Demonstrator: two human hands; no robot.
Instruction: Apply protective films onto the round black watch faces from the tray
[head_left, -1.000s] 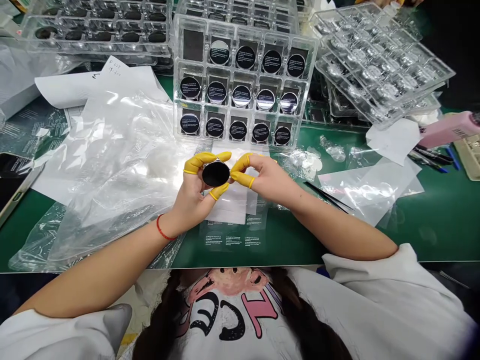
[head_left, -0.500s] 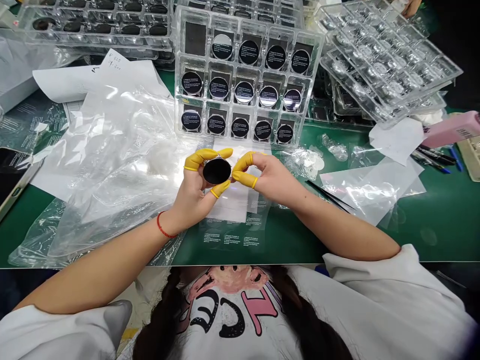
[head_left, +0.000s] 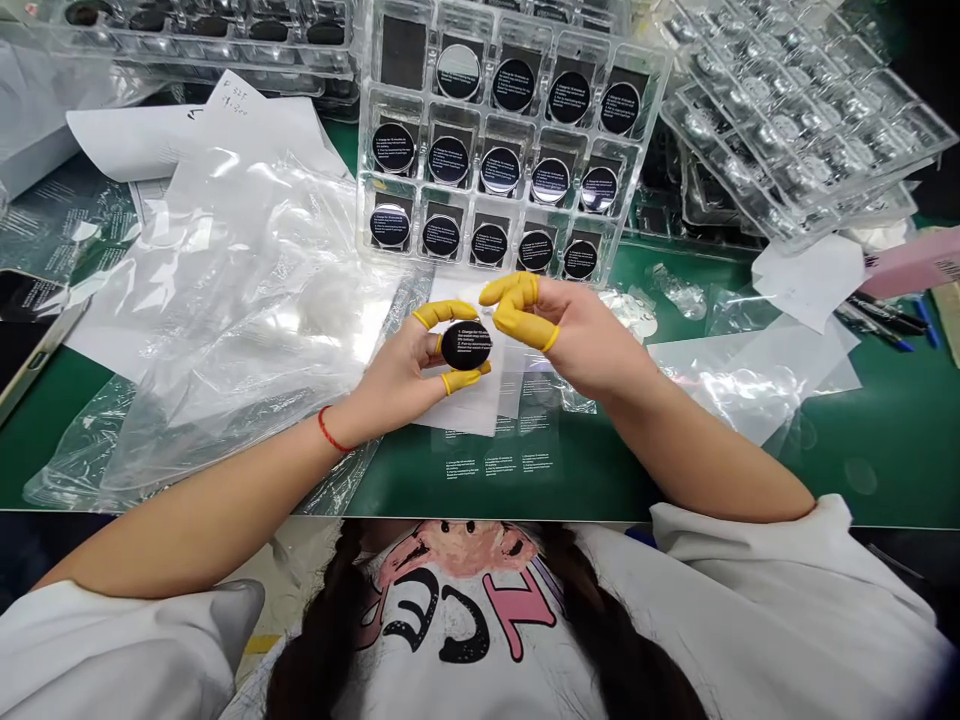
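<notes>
My left hand [head_left: 409,365], with yellow finger cots on, grips a round watch [head_left: 466,346] by its edge between thumb and fingers. Its black face is turned up and shows lines of small white text. Just above its right edge, my right hand [head_left: 551,315], also in yellow finger cots, is closed in a pinch. A bit of clear film [head_left: 487,312] shows at those fingertips; whether it touches the watch is unclear. Beneath both hands lie white paper [head_left: 472,410] and a clear sheet of printed labels [head_left: 502,465].
A clear tray [head_left: 365,205] of similar text-covered watches stands tilted behind my hands; its top-left pocket holds no watch. More clear trays [head_left: 814,110] are stacked at right, others at back left. Plastic bags [head_left: 247,300] spread leftward, near a phone [head_left: 37,340]. Pens [head_left: 881,318] lie right.
The watch face was plain black and now shows white text. My right hand has lifted and shifted right, with clear film at its fingertips. My left hand has moved slightly right.
</notes>
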